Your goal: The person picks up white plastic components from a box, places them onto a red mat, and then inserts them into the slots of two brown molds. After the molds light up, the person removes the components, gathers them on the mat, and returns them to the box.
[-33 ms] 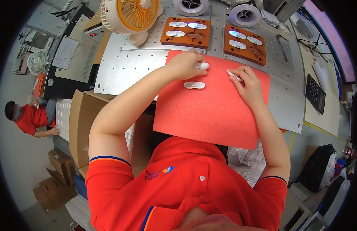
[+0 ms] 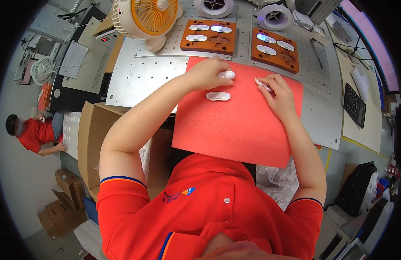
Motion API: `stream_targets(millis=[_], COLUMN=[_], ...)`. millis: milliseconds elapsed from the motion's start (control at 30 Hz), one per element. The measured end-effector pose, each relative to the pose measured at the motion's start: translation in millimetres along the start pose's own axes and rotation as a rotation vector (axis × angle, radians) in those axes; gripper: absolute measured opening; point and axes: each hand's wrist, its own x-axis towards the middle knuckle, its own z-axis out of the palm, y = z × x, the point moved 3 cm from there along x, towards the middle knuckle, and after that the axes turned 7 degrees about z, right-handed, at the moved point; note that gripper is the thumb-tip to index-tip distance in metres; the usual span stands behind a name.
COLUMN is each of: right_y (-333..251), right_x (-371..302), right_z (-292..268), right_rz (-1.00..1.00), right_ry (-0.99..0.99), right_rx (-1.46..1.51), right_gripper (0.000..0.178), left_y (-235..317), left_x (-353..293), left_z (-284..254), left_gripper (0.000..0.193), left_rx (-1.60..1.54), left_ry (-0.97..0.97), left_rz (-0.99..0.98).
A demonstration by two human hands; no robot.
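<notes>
My left hand (image 2: 209, 74) is closed round a small white rounded piece (image 2: 227, 75), whose end shows past the fingertips. My right hand (image 2: 278, 95) pinches a thin white oval piece (image 2: 263, 85), seen nearly edge-on. Both hands rest over a red foam sheet (image 2: 235, 130) that covers the near part of the metal table. On the foam, just below the left hand, lies a separate white oval piece (image 2: 218, 96). The fingers hide much of the held pieces.
Beyond the hands are two orange-brown fixture blocks (image 2: 228, 47) (image 2: 291, 65) carrying white ovals, some glinting bluish. An orange-and-white fan (image 2: 152, 17) stands far left, near two white spools (image 2: 214, 6) (image 2: 274, 17). A cardboard box (image 2: 90, 143) sits left; another person (image 2: 33, 134) works farther left.
</notes>
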Motion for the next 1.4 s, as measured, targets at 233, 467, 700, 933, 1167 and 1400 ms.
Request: stream_targets(millis=[233,467,700,933,1167,1400], right_y=[2,4,6,6,7,66], right_x=[0,2,-1,1,7,65], right_z=[-1,0,-1,-3,-16,-36], right_rz=[-0.013,-0.036,-0.004,-0.017,-0.182,-0.039], right_ry=[0.015,0.03,0.036,0.039,0.124,0.161], right_rx=[-0.025,-0.017,0.068,0.142,0.093,-0.416], right_gripper=[0.017,0.017,0.018,0.018,0.015,0.016], left_y=[9,7,6,-8,-1,-27], left_x=[-12,-11,-9,-8,1,51], left_z=[-15,-1,-5,-14,4,-9], left_gripper=[0.032,0.032,0.032,0.023,0.009,0.025], left_rx=[-0.641,-0.751,-0.842,-0.745,0.059,0.648], left_ry=[-0.08,-0.116,-0.085,0.31,0.274,0.547], left_rz=[-0.027,-0.129,-0.039,-0.011,0.418,0.354])
